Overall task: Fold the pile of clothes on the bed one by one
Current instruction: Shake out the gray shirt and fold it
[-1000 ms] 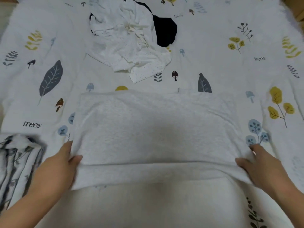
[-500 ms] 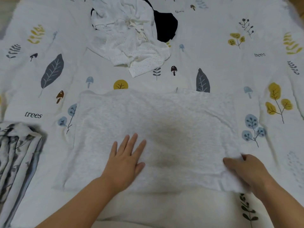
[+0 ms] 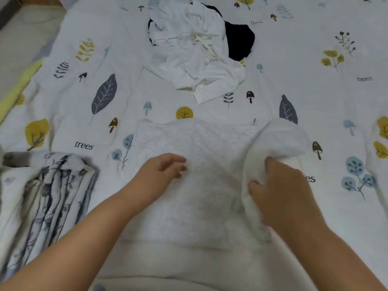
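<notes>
Clothes wait in a messy pile [image 3: 195, 57] at the far side of the bed [image 3: 315, 97], and none of them sit in a box or basket. That pile has soft white pieces, one with tiny dots, and a black piece [image 3: 240, 42] pokes out behind them on the right.

Right in front of me lies the fluffy white top [image 3: 201, 164] I am folding. It looks fuzzy and thick, like a towel. It is spread flat in a wide shape on the sheet.

My right hand [image 3: 281, 190] holds the right edge of the fluffy white top. My fingers are curled round the cloth, and that side is lifted up and rolled over toward the middle in a fat, round hump.

My left hand [image 3: 161, 173] is over the middle of the fluffy white top, a bit left of the lifted part. Its fingers are loose and a little bent, and they hold nothing. I cannot tell if the fingertips touch the cloth.

On my left, near my left arm, lies a striped cloth [image 3: 48, 198] with grey and blue plant shapes on white. It is thin and has long folds.

The bed sheet is white with leaves, mushrooms, little trees and the word "trees".
</notes>
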`<action>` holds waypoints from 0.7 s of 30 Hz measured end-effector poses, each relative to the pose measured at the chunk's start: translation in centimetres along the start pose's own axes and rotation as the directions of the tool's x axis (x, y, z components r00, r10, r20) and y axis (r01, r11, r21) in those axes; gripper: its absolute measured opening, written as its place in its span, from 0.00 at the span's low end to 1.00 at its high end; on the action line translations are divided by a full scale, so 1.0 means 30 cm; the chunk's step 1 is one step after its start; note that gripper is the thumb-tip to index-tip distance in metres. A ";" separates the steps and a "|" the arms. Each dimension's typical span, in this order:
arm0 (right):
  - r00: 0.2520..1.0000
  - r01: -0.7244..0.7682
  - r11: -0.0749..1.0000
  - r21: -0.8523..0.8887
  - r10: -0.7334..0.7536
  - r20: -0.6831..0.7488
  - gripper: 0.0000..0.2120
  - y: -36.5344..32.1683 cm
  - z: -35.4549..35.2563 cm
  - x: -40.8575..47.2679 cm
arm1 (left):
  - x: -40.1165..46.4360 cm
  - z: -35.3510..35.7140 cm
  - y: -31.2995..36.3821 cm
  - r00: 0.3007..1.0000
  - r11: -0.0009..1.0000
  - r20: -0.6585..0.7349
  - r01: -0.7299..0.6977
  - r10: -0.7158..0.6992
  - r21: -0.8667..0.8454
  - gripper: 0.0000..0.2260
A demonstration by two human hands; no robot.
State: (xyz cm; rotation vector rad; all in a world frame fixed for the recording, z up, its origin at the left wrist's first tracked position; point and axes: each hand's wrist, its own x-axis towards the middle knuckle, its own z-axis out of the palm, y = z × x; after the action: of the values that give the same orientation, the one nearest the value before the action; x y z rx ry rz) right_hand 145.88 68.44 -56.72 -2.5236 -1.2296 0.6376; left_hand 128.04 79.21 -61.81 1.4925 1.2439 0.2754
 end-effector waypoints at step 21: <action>0.903 0.376 0.926 0.039 -0.375 0.209 0.18 -0.134 0.402 -0.098 | 0.147 -0.002 -0.191 0.907 0.563 0.037 -0.292 0.420 0.774 0.27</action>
State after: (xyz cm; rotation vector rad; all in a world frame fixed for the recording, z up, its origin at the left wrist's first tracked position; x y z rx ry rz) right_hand 135.61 69.06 -64.73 -2.1658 -1.7333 0.8211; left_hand 126.79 81.77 -68.47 2.5400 1.2224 0.1166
